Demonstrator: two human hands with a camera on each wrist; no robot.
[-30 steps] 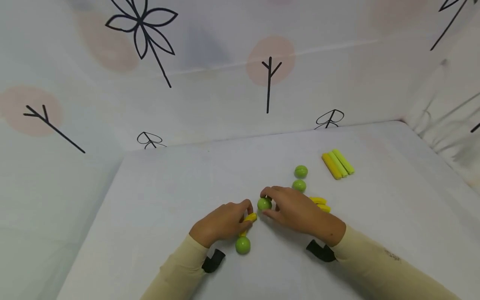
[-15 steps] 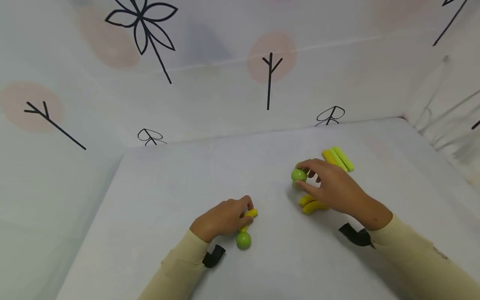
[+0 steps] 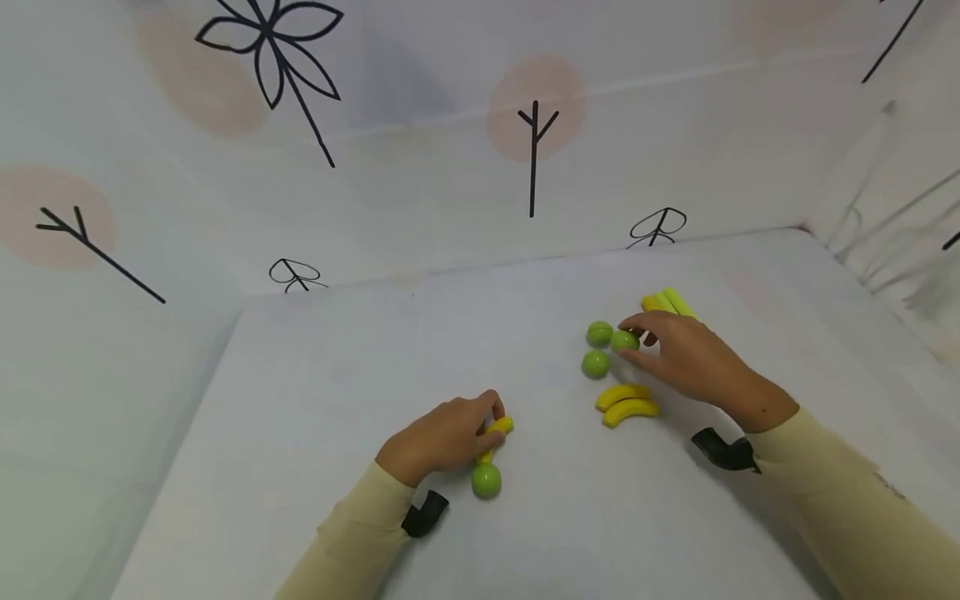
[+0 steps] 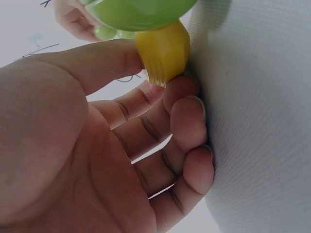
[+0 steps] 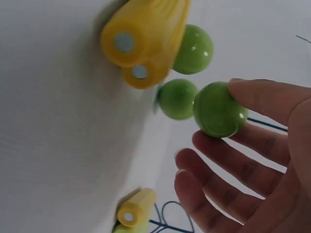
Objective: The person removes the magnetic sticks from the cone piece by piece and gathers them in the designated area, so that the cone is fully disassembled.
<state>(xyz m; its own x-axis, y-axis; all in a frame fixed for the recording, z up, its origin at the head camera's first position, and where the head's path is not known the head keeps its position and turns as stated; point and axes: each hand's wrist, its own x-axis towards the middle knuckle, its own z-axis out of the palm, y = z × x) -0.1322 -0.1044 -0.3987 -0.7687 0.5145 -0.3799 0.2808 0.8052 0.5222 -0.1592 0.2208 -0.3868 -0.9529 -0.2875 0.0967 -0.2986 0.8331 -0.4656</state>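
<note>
My left hand (image 3: 442, 437) pinches a yellow toy banana (image 4: 163, 53) low over the white cloth, between thumb and fingers. A glossy green ball (image 3: 486, 481) sits at the banana's near end. My right hand (image 3: 693, 362) holds another green ball (image 5: 218, 109) by thumb and fingertips. In the head view that ball is right beside two more green balls, one with a seam (image 3: 599, 334) and one nearer (image 3: 596, 364); whether it touches the cloth I cannot tell. Two toy bananas (image 3: 630, 409) lie side by side below them, with round grey spots on their ends in the right wrist view.
Yellow and lime-green sticks (image 3: 678, 302) lie in a row behind my right hand, partly covered by it. The white cloth surface (image 3: 360, 358) meets a patterned fabric wall (image 3: 420, 192) at the back. More fabric hangs at both sides.
My right hand has carried its green ball from the middle to the back right, beside the two other balls. The left hand keeps its grip on the banana, nearly still.
</note>
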